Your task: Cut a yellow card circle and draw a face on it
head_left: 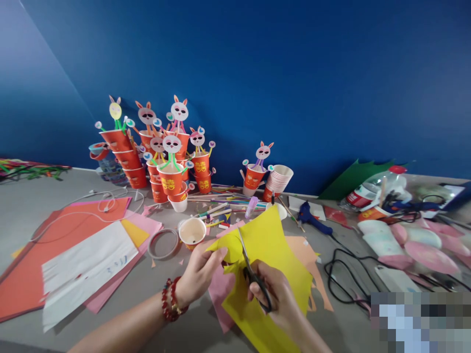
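My left hand (200, 272), with a red bead bracelet at the wrist, pinches the edge of a yellow paper sheet (283, 264). In my right hand (274, 294) is a pair of scissors (253, 277) with black handles, fingers closed round the loops. The scissor blades lie at the yellow sheet beside a rounded piece between my two hands. Under the yellow sheet lie pink paper (222, 294) and peach paper (320, 279) with cut edges. Just beyond my left hand stands an open paper cup (192, 232), next to a roll of tape (164, 243).
Red paper cups (171, 179) with rabbit figures stand stacked at the back. Coloured sheets (84, 235) lie at left. A blue glue gun (312, 218), its black cable (342, 274), a plastic bottle (379, 184) and pink-white pieces (427, 250) occupy the right. Markers (221, 211) lie mid-table.
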Tool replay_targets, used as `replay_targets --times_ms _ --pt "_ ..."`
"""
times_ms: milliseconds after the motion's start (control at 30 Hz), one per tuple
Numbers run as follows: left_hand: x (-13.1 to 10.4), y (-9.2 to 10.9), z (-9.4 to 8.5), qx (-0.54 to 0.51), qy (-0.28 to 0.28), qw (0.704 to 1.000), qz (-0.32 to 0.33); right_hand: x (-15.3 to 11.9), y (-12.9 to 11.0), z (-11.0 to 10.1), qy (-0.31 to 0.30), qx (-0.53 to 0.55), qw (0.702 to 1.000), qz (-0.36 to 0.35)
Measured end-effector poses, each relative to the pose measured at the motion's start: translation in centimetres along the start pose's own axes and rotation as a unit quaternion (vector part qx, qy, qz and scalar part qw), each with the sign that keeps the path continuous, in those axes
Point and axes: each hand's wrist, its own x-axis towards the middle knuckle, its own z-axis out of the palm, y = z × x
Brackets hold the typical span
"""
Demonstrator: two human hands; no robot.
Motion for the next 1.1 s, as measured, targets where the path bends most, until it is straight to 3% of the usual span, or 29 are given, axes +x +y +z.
replay_targets --times_ms 267,667,1100 --pt "-0.3 0.0 -0.4 0.004 -0.025 1.0 0.0 -0.4 -0.3 -1.1 -0.011 -0.074 0.997 -0.013" --pt "-0.5 0.2 -0.5 -0.032 -0.04 0.999 -0.002 0.5 -2.6 -2.4 -0.118 0.044 0.991 0.047" --pt "-0.3 -0.1 -0.8 -0.043 -0.046 0.998 0.006 0.9 -2.5 -3.0 -0.094 -0.018 0.992 0.083"
